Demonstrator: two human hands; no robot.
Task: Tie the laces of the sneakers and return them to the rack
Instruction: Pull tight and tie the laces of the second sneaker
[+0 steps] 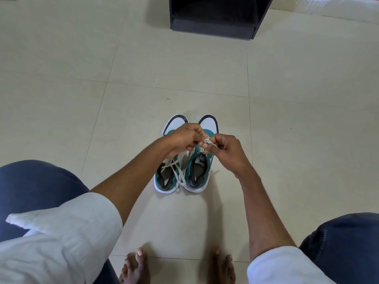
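**Lacing under way, rack still to come**

The left hand [182, 140] and right hand [227, 150] are both pinched closed on the laces [208, 141] above the right sneaker [202, 167], mid-knot. Beside it, the left sneaker [170, 175] has loose laces trailing. Beyond the sneakers stands the dark rack [213, 27]. By my judgement, neither shoe is tied yet.

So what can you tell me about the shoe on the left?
The left sneaker is teal with a white sole and a white, dark-edged toe. It stands upright on the tile floor, toe pointing away, touching its twin. Its cream laces lie loose across the dark opening, untied. The left hand hovers over its front; contact is unclear.
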